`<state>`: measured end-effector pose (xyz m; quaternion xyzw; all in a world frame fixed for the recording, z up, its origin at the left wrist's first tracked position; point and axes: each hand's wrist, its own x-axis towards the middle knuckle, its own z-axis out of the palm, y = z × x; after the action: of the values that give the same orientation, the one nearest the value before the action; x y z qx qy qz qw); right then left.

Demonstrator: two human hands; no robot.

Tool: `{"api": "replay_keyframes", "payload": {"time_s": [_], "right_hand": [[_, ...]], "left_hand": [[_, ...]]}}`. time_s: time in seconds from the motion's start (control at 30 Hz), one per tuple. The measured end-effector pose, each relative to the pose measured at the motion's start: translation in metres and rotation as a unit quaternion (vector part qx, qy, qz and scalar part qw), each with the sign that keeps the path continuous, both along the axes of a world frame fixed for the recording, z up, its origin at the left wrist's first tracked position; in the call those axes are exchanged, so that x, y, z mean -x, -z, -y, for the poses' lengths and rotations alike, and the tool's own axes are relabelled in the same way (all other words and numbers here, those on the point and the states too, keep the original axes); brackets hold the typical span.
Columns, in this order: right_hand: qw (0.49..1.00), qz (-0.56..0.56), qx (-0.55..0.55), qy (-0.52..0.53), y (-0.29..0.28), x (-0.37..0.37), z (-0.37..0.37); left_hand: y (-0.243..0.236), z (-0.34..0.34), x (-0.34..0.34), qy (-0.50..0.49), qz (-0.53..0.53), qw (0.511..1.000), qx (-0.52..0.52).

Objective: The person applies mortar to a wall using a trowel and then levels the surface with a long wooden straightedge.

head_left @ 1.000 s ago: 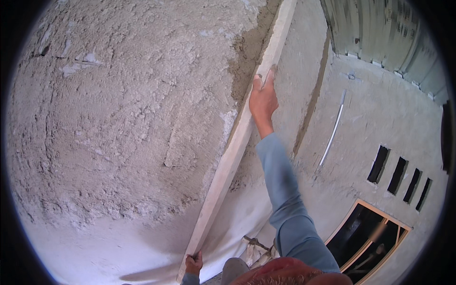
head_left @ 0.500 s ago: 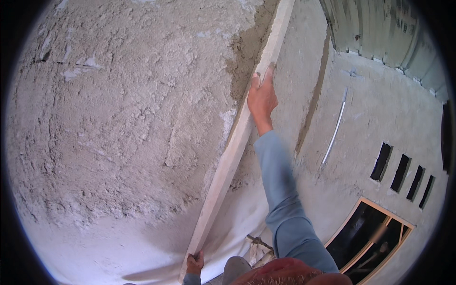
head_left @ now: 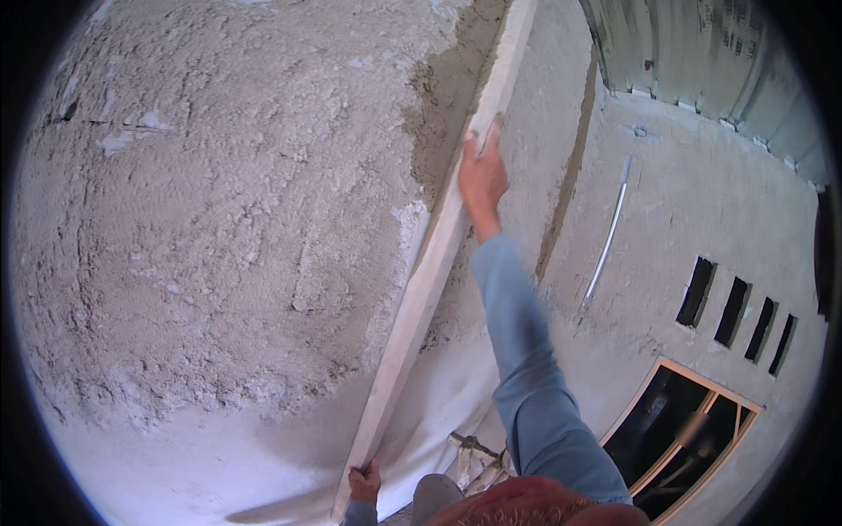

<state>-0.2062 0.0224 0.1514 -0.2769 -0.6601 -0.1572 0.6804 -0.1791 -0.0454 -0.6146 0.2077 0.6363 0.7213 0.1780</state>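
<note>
A long, pale, mortar-smeared straightedge runs slantwise against the wall, from the top of the view to the lower edge. My right hand grips its upper part, arm stretched out, thumb and fingers around the edges. Low down, my left hand is closed on the same straightedge near its bottom end; some of its fingers are hidden. Darker, damp mortar lies just left of the upper straightedge. Rough grey plaster covers the wall further left.
To the right, a thin pale pipe runs along the adjoining wall. Several dark slots and a wood-framed opening lie beyond it. Corrugated sheeting is overhead. A wooden trestle-like object stands below.
The straightedge has shifted slightly right along the wall, with both hands still on it. More of the damp mortar strip shows on its left. My view has turned a little.
</note>
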Motion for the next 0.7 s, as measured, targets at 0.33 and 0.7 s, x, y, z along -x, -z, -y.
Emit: {"api": "replay_keyframes", "payload": {"time_s": [0.33,0.7], "right_hand": [[0.999,-0.019,0.015,0.046,-0.067,-0.03,-0.005],[1.0,0.015,0.008,-0.004,0.059,0.008,0.044]], "left_hand": [[-0.064,-0.02,-0.013,-0.085,-0.137,0.986,-0.032],[0.086,0.002,0.031,0.081,0.057,0.994,0.045]]}}
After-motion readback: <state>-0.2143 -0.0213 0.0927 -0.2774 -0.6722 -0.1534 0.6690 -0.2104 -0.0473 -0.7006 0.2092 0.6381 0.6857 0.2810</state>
